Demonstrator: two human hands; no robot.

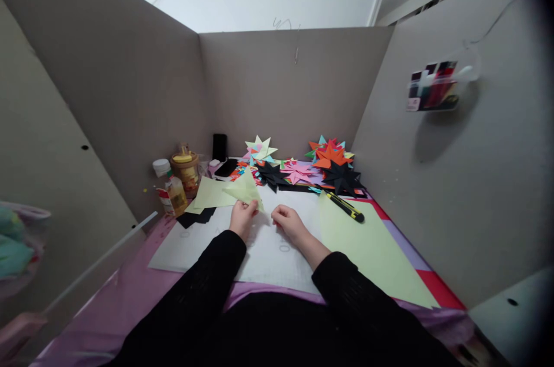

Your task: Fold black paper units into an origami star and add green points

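Note:
Pinched in my left hand (244,218) is a folded piece of pale yellow-green paper (243,187), its pointed tip up, held above the white sheet (277,263). My right hand (287,221) is a short gap to the right of it, fingers curled together with the thumb on top; whether anything small is between them is hidden. Pale green paper pieces (212,193) lie left of my left hand, over some black paper (197,218). A yellow and black utility knife (345,207) rests on a large pale green sheet (372,251) to the right.
Folded paper stars stand along the back: a pale green star (259,148), black stars (341,178), an orange star (331,153) and a pink star (298,172). A glue bottle (175,191) and a brown pot (185,171) are at left. Grey panels (294,90) enclose the table.

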